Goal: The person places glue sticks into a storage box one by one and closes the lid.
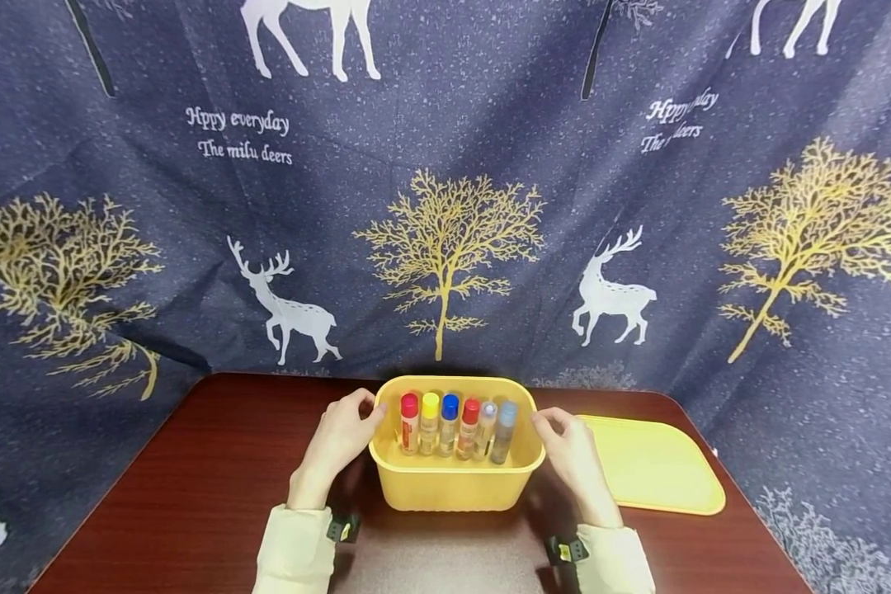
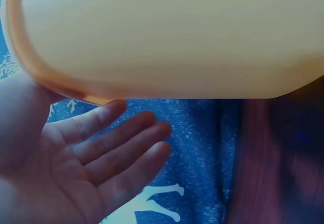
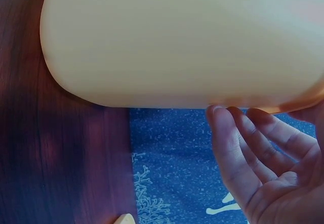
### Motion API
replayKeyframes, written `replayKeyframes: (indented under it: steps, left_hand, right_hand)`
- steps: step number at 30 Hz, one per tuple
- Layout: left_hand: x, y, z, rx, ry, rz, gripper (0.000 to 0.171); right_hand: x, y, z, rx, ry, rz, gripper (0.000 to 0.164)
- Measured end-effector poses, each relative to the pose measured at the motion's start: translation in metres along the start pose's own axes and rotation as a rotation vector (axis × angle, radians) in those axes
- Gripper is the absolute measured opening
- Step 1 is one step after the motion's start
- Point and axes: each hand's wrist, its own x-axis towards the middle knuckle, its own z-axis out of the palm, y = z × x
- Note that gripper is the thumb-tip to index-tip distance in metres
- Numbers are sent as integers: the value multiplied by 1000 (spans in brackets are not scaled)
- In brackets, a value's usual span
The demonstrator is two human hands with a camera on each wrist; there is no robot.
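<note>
A yellow plastic storage bin (image 1: 453, 487) is in the middle of the head view, near the back of the table. Several slim clear bottles (image 1: 449, 429) with red, yellow, blue and greyish caps stand in a row inside it. My left hand (image 1: 345, 433) pinches the rim at the bin's left end, thumb over the edge; in the left wrist view its other fingers (image 2: 134, 168) spread below the rim. At the right end, my right hand (image 1: 568, 450) pinches the opposite rim, its fingers (image 3: 228, 148) bent up against the bin's outer wall in the right wrist view.
A flat yellow lid (image 1: 657, 466) lies on the dark red wooden table (image 1: 215, 478), right of my right hand. Behind the table hangs a blue cloth (image 1: 445, 124) printed with deer and trees. A greyish patch (image 1: 453, 561) shows at the table's front.
</note>
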Motion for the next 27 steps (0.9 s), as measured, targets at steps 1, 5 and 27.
replayKeyframes:
  steps: [1, 5, 27]
  left_hand:
    - [0, -1, 1, -9, 0, -4, 15]
    - [2, -3, 3, -40, 0, -7, 14]
    - [1, -6, 5, -102, 0, -11, 12]
  right_hand:
    - [0, 0, 0, 2, 0, 0, 19]
    - [0, -1, -1, 2, 4, -5, 19]
    - [1, 7, -18, 160, -72, 99, 34]
